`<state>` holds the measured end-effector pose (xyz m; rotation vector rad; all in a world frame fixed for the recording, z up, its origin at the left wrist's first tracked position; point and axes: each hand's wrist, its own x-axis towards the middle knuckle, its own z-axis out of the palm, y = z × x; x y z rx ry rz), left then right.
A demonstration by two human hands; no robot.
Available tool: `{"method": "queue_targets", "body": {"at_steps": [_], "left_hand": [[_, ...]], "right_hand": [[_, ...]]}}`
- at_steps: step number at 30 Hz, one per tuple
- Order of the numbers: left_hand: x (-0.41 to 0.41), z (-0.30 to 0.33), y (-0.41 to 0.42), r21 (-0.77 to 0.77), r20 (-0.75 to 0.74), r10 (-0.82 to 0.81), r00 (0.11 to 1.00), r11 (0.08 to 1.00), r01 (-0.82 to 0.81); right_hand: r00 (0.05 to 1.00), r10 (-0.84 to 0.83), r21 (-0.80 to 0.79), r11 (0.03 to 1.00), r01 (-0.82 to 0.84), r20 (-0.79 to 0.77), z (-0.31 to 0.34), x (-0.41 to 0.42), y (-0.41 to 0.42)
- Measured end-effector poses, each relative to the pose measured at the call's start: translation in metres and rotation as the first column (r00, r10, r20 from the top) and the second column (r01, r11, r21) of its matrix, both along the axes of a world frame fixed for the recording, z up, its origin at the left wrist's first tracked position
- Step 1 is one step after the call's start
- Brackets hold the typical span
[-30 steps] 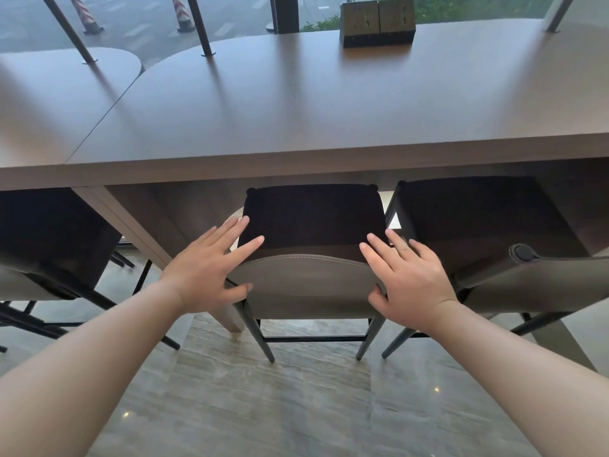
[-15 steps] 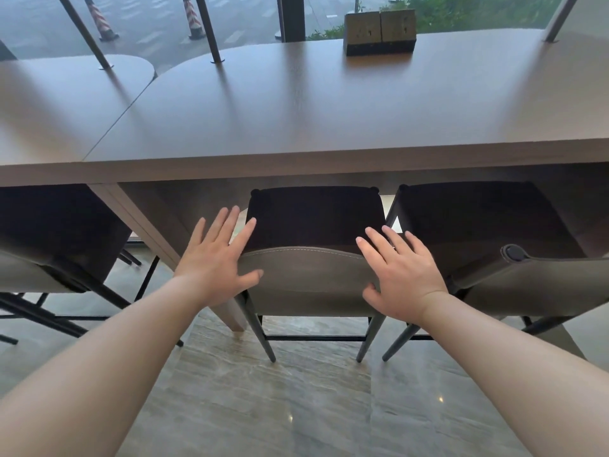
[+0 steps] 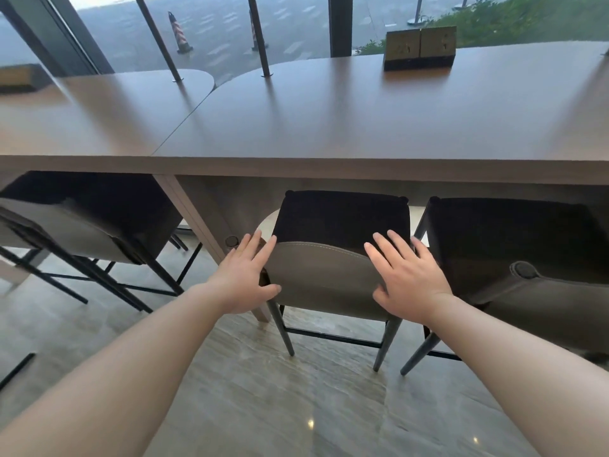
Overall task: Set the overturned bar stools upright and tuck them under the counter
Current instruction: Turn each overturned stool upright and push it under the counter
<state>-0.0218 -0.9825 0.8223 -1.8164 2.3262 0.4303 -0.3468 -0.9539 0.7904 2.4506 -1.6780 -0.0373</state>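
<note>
Left hand (image 3: 245, 275) and right hand (image 3: 408, 278), fingers spread flat, press the middle stool's backrest (image 3: 323, 278); all three visible stools stand upright, tucked under the table (image 3: 329, 127).

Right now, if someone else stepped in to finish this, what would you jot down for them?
Left hand: open, flat against the left edge of the middle stool's backrest.
Right hand: open, flat on the right edge of the same backrest; no grip on it.
Middle stool: upright on its legs, seat partly under the counter.
Left stool and right stool: also upright, seats under the counter edge.
Done: no overturned stool in view.
Left: perhaps nudge the middle stool further in, then check beyond this view.
</note>
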Motion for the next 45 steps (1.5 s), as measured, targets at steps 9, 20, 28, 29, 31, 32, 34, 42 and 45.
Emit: {"method": "queue_targets", "body": {"at_steps": [9, 20, 28, 29, 31, 32, 34, 42, 45], "left_hand": [[-0.018, 0.015, 0.025, -0.196, -0.063, -0.013, 0.998, 0.981, 0.001], [0.024, 0.065, 0.078, -0.232, -0.578, 0.16, 0.801, 0.908, -0.349], [0.122, 0.104, 0.148, -0.073, -0.83, 0.326, 0.453, 0.741, -0.667], [0.138, 0.107, 0.157, -0.041, -0.851, 0.341, 0.399, 0.714, -0.699], [0.171, 0.112, 0.177, 0.014, -0.886, 0.353, 0.299, 0.666, -0.745], [0.188, 0.114, 0.188, 0.031, -0.901, 0.349, 0.259, 0.645, -0.764], [0.222, 0.118, 0.21, 0.061, -0.921, 0.343, 0.187, 0.599, -0.798], [0.378, 0.133, 0.308, 0.136, -0.962, 0.274, -0.007, 0.455, -0.88], [0.441, 0.14, 0.347, 0.138, -0.968, 0.25, -0.033, 0.411, -0.901]], "right_hand": [[0.997, 0.016, -0.003, 1.0, -0.016, 0.076, 0.003, 0.002, 0.003], [0.823, 0.165, -0.01, 0.982, -0.19, 0.543, 0.052, 0.093, 0.016], [0.555, -0.002, 0.23, 0.911, -0.342, 0.832, 0.092, 0.236, 0.045], [0.518, -0.03, 0.25, 0.899, -0.36, 0.855, 0.097, 0.255, 0.05], [0.462, -0.071, 0.28, 0.871, -0.403, 0.884, 0.108, 0.293, 0.061], [0.439, -0.089, 0.292, 0.859, -0.421, 0.894, 0.113, 0.313, 0.068], [0.4, -0.123, 0.309, 0.841, -0.444, 0.908, 0.121, 0.352, 0.082], [0.299, -0.193, 0.331, 0.778, -0.534, 0.935, 0.144, 0.523, 0.148], [0.28, -0.215, 0.344, 0.739, -0.579, 0.935, 0.148, 0.591, 0.177]]}}
